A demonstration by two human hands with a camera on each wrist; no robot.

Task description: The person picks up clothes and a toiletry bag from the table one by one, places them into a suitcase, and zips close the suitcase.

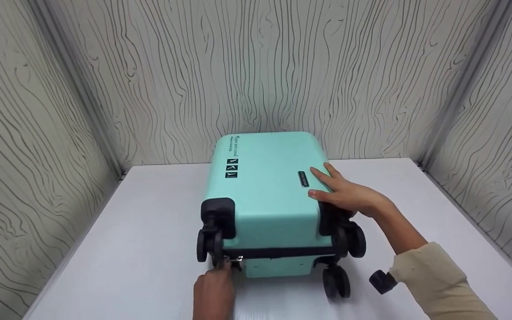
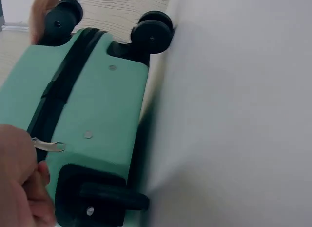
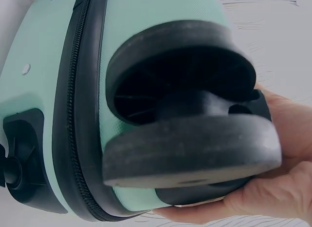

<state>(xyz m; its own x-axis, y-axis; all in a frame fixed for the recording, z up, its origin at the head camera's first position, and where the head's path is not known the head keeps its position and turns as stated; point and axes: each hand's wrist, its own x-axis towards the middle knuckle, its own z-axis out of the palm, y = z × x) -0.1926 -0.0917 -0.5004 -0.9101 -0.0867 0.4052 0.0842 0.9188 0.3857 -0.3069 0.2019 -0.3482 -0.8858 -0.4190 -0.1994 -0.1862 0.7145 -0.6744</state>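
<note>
A mint-green hard-shell suitcase (image 1: 278,178) lies flat, its wheeled end toward me. My left hand (image 1: 214,291) is at the near left corner below the wheel, fingers curled at the black zipper band (image 1: 278,252). In the left wrist view a silver zipper pull (image 2: 48,145) juts out beside the curled fingers of that hand (image 2: 19,180), which pinch at the zipper; the fingertips are partly hidden. My right hand (image 1: 347,193) rests on the top right edge with fingers spread, beside the black corner guard. Seen from the right wrist, a double wheel (image 3: 195,149) covers part of that hand (image 3: 287,163).
The suitcase stands on a white table (image 1: 149,249). Wood-grain patterned panels (image 1: 265,66) rise behind it and on both sides. Black wheels (image 1: 337,281) stick out from the near end. A small black device (image 1: 382,282) sits at the right sleeve cuff.
</note>
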